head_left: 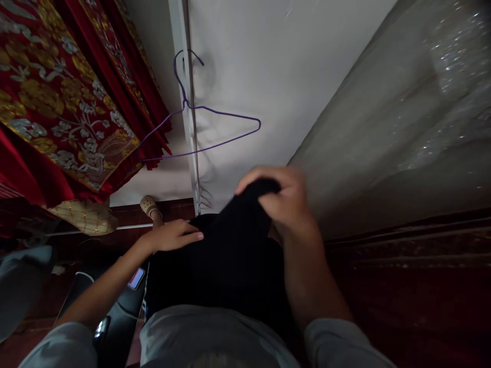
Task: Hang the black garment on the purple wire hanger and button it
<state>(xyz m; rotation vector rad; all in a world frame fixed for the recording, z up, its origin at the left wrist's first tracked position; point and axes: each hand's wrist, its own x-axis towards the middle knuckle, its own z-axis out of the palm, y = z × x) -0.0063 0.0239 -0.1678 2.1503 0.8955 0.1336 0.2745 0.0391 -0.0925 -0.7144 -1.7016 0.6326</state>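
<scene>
A piece of black cloth point(233, 240) lies over my lap and merges with the dark area there; I cannot tell what garment it is. My right hand point(282, 197), slightly blurred, pinches its far right part and lifts it up into a peak. On the cloth's left side rests my left hand point(172, 236), fingers stretched out and lying flat. Beyond both hands a purple wire hanger point(218, 111) hangs by its hook from a metal bar, with no garment over its middle or right side.
A white metal rail point(188, 102) runs along the pale wall. Red cloth point(72, 97) with gold and silver embroidery hangs at left. Clear plastic sheeting point(414, 117) covers the right side. Low at left are a phone point(136, 278), a beige clog point(149, 206) and a white cable.
</scene>
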